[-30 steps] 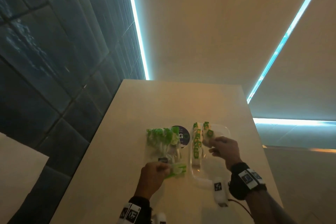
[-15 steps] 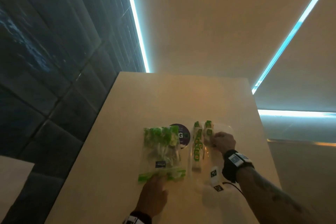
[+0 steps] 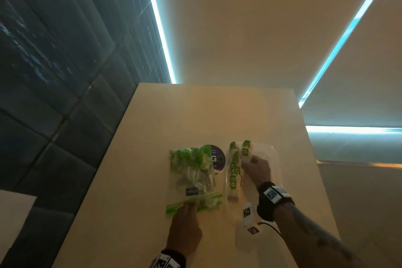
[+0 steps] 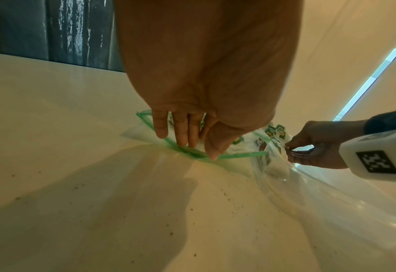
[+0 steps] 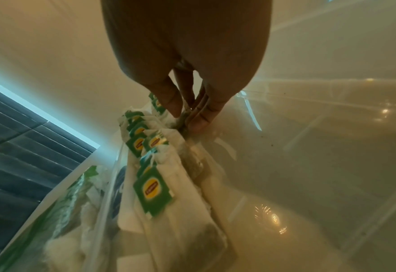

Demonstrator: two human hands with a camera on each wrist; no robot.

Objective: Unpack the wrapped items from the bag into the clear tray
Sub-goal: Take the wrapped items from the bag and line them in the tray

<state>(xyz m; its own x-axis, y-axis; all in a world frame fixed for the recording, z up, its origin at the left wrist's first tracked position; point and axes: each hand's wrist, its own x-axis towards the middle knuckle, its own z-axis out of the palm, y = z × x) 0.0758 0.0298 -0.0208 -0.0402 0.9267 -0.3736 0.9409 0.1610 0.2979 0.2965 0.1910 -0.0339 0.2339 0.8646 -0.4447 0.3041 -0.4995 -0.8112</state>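
A clear zip bag [image 3: 192,177] with a green seal strip lies flat on the table and holds several green-tagged tea bags. My left hand [image 3: 187,210] presses straight fingers [image 4: 182,134] on the seal strip at the bag's near edge. To the right stands the clear tray [image 3: 276,155] with a row of wrapped tea bags [image 3: 233,169] along its left side. My right hand [image 3: 253,162] reaches into the tray and pinches one tea bag [image 5: 185,127] between thumb and fingertips [image 5: 171,108], right beside the row.
A dark round sticker [image 3: 218,158] lies on the table [image 3: 152,180] between bag and tray. The table's right edge runs close past the tray. A dark tiled wall stands to the left. The white wrist camera [image 3: 248,215] hangs over the tray's near end.
My left hand has let go of its curled hold on the bag's near edge and now lies flat on the strip. The right hand has moved deeper into the tray with a tea bag.
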